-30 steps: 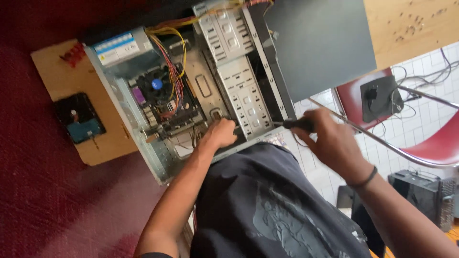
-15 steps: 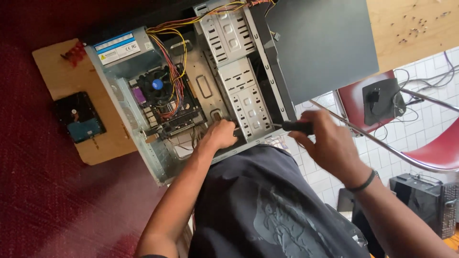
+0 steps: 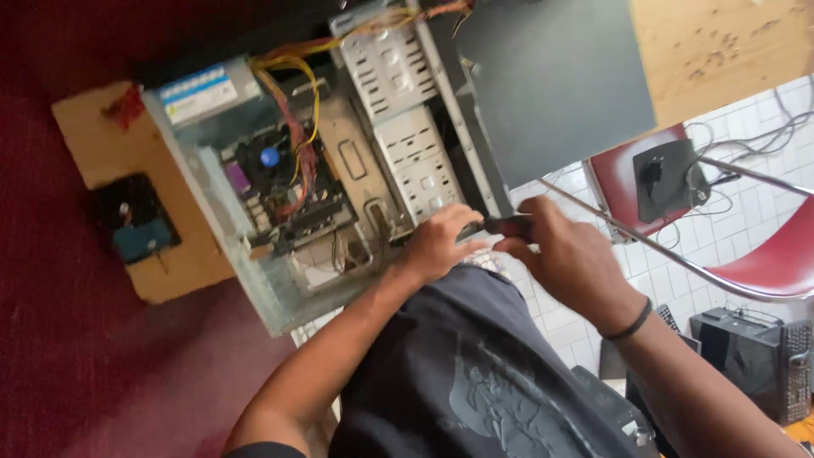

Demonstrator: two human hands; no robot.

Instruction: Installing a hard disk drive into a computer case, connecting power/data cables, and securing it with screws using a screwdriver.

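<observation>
Both forearms reach forward and upward from the bottom of the view, converging until the two hands nearly meet. The left hand sits at the end of a bare, lightly bent arm — palm down, fingers curled forward and pressed flat, knuckles toward the camera. The right hand lies just beside it, its wrist ringed by a thin dark band, fingers folded into a closed grip with the thumb side turned toward the left hand — the back of the hand faces up. The right forearm runs off toward the lower right corner.
</observation>
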